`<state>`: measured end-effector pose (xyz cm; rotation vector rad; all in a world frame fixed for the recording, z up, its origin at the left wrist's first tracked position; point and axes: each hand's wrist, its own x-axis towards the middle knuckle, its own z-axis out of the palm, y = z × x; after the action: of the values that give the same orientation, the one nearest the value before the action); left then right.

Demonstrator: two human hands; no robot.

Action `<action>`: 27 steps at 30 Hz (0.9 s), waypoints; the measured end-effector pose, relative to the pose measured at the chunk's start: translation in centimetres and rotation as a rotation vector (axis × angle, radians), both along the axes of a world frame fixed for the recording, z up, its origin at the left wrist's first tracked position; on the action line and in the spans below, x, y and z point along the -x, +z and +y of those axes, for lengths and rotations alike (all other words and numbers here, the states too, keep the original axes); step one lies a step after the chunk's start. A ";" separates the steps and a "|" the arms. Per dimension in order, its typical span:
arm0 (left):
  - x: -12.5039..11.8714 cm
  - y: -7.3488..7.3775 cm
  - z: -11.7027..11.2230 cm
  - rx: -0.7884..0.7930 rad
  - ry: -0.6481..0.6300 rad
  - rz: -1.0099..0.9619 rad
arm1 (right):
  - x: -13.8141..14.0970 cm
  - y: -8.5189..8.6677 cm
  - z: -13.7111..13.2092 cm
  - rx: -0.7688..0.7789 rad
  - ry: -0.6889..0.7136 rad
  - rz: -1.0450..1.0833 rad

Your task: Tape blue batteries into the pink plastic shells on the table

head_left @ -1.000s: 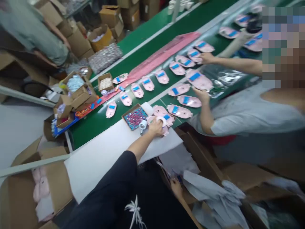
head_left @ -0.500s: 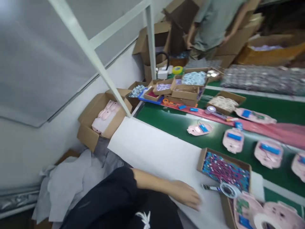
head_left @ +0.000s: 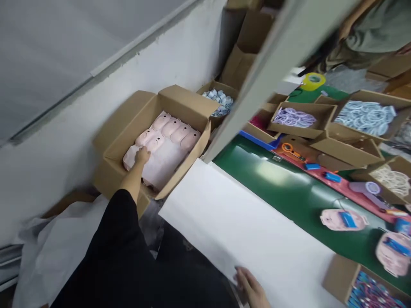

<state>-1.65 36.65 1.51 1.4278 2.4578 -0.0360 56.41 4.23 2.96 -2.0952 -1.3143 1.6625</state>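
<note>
Pink shells (head_left: 171, 128) sit in the box (head_left: 128, 128), left hand (head_left: 143, 155) right beside them, its grip impossible to tell! Well apart, right hand (head_left: 251, 285) is half-curled by the sheet (head_left: 231, 218), hold unclear too.

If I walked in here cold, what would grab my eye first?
Perhaps the pink shells in the open cardboard box, left of the white sheet, with the left hand right by them. Next, likely the glossy green surface, where pink pieces carry blue blocks at lower right. The yellow tape roll stands out toward the upper right.
</note>
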 end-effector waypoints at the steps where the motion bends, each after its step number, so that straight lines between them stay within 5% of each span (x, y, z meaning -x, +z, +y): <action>1: 2.6 -1.4 2.3 0.008 0.002 0.007 | 3.4 0.9 3.2 -0.011 0.033 0.039; 4: 8.3 -5.0 6.5 0.018 -0.039 0.012 | 15.1 3.9 14.5 -0.149 0.330 0.129; 7: 11.5 -7.0 7.8 0.033 -0.114 0.005 | 28.2 4.0 26.6 -0.421 0.755 0.169; 11: 13.2 -7.4 7.2 0.005 -0.217 0.037 | 44.5 -2.1 38.9 -0.694 1.183 -0.088; 15: 13.8 -5.8 6.9 -0.009 -0.221 0.162 | 53.9 -9.1 45.0 -0.720 1.351 -0.322; 17: 13.9 -4.3 7.3 -0.025 -0.190 0.246 | 55.6 -10.7 46.4 -0.772 1.392 -0.376; 20: 13.6 -1.0 8.4 -0.070 -0.132 0.292 | 55.8 -9.8 47.4 -0.911 1.445 -0.377; 24: 12.6 6.7 7.7 -0.206 -0.021 0.321 | 50.8 -3.7 45.9 -1.017 1.304 -0.232; 27: 10.9 13.1 2.6 -0.469 0.004 0.372 | 40.3 2.0 40.8 -1.074 1.105 -0.022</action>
<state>-12.59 39.28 14.64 1.7320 2.9085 0.3257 16.12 45.04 4.92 -0.7315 -2.7413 0.6418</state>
